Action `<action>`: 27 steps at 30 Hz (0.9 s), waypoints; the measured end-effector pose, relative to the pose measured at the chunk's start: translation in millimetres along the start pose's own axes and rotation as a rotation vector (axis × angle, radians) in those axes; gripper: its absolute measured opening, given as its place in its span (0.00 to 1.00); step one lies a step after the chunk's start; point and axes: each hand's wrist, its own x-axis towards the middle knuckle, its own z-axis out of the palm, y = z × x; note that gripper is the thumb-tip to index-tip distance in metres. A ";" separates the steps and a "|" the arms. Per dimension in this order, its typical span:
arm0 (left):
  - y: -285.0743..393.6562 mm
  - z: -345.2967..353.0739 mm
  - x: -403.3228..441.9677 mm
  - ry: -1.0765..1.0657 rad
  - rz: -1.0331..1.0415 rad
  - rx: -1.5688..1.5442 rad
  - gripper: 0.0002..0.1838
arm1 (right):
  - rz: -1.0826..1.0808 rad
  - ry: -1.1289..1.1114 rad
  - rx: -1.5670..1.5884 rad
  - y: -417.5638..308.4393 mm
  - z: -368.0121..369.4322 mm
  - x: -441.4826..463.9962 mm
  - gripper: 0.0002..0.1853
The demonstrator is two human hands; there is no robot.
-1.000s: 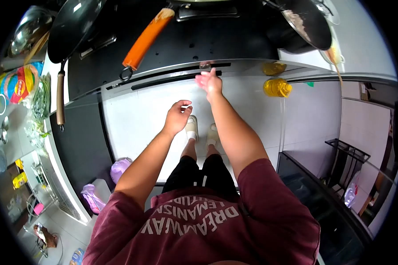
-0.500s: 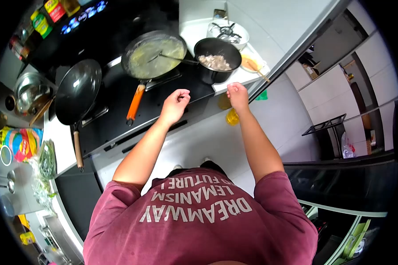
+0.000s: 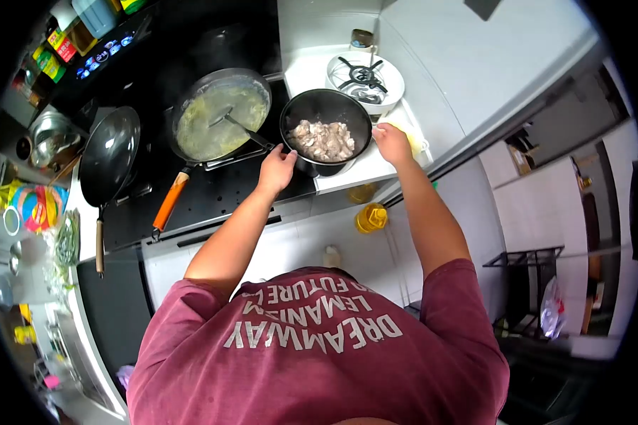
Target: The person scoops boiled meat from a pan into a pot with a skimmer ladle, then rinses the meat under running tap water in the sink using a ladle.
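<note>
Both hands are at opposite sides of a black pot (image 3: 337, 108) holding pale cooked-looking meat pieces (image 3: 325, 140). My left hand (image 3: 278, 168) is closed at its left side, near the handle end of a dark spatula. On the other side my right hand (image 3: 393, 144) pinches the pot's rim or side handle. The spatula (image 3: 244, 129) rests in a frying pan (image 3: 223, 73) with cloudy yellowish liquid; the pan's orange handle (image 3: 170, 202) points toward me. A bowl with yellow contents (image 3: 411, 134) is partly hidden behind my right hand.
A dark wok (image 3: 112, 156) sits left on the black stove (image 3: 213, 191). Behind the pot stands a white portable burner (image 3: 365, 78). A yellow oil bottle (image 3: 371, 218) is on the floor below the counter. Bagged greens (image 3: 65, 237) lie at the left.
Both hands have reached forward from mid-air and taken hold of the pot's sides. The pot now tilts more toward me. The view has shifted to the right.
</note>
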 end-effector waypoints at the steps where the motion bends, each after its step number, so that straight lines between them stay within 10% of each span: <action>1: -0.4 6.0 3.1 0.059 -0.001 -0.004 0.28 | 0.061 -0.118 -0.055 -0.4 2.6 15.3 0.20; 12: 34.0 26.2 4.9 0.250 -0.221 -0.093 0.17 | -0.214 -0.226 0.050 34.6 39.3 83.5 0.16; 27: 73.1 -37.0 -120.9 0.121 -0.107 -0.085 0.14 | -0.122 -0.236 -0.010 -88.1 -117.7 7.3 0.14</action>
